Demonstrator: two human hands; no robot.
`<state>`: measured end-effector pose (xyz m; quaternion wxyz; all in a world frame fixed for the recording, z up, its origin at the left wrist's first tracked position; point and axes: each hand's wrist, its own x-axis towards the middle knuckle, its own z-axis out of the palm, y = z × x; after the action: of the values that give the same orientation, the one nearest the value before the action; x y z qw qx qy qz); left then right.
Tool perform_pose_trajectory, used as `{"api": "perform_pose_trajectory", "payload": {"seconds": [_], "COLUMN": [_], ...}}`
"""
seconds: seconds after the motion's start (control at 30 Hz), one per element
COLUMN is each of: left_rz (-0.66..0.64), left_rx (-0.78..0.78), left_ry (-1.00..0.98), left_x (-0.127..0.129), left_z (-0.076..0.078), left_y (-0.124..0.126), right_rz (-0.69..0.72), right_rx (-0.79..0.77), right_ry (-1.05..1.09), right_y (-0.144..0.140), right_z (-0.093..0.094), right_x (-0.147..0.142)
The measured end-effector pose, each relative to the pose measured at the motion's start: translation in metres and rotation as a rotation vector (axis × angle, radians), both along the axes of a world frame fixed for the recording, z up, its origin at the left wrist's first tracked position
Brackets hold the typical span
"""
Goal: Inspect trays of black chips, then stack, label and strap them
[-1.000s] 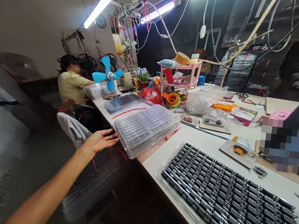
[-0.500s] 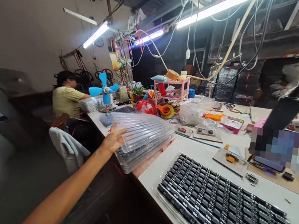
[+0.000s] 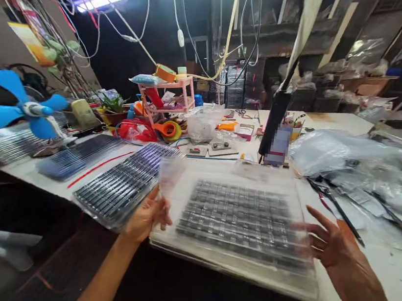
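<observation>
Your left hand (image 3: 148, 215) grips the left edge of a clear tray (image 3: 239, 222), its fingers (image 3: 164, 219) curled closed onto the rim. The tray is blurred, lying roughly flat over the near edge of the white surface (image 3: 385, 266), with rows of small dark parts showing through it; whether it rests on the surface or is just above it, you cannot tell here.

Your right hand (image 3: 333, 244) is at the tray's right end with the fingers (image 3: 316, 217) spread wide and nothing in them. It is just beside the tray's edge; whether it touches is unclear.

Left of your left hand lies a stack of trays (image 3: 122, 184), angled along the surface, with a flatter blue-tinted stack (image 3: 74, 158) beyond it. A blue fan (image 3: 24, 110) stands at the far left. Further back sit a pink rack (image 3: 167, 96), a roll of orange tape (image 3: 168, 129) and a red bag (image 3: 135, 131). To the right, crumpled clear plastic bags (image 3: 337, 151) are heaped on the surface, and a dark upright post (image 3: 275, 116) rises behind the tray.
</observation>
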<state>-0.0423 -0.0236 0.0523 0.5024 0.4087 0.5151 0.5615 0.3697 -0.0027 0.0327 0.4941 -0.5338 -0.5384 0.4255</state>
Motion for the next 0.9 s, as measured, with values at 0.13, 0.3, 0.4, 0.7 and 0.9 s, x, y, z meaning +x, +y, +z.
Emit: {"api": "perform_pose_trajectory", "payload": {"seconds": [0.13, 0.3, 0.4, 0.7, 0.9], "left_rz": [-0.010, 0.079, 0.115, 0.034, -0.082], "left_rx": [-0.013, -0.017, -0.008, 0.114, 0.107], "left_ry": [0.152, 0.445, 0.626, 0.901, 1.034], "left_x": [0.007, 0.004, 0.007, 0.013, 0.026], "left_z": [-0.020, -0.036, -0.046, -0.052, -0.050], "left_y": [0.015, 0.039, 0.055, 0.072, 0.081], "right_rz": [-0.007, -0.052, -0.123, -0.034, 0.026], "right_rx": [0.001, -0.002, 0.045, 0.123, 0.123], "right_ry": [0.034, -0.243, -0.592, -0.814, -1.113], "right_y": [0.000, 0.011, 0.025, 0.037, 0.048], "right_z": [-0.004, -0.008, -0.013, -0.024, -0.019], "right_x": [-0.018, -0.013, -0.005, 0.009, -0.013]}}
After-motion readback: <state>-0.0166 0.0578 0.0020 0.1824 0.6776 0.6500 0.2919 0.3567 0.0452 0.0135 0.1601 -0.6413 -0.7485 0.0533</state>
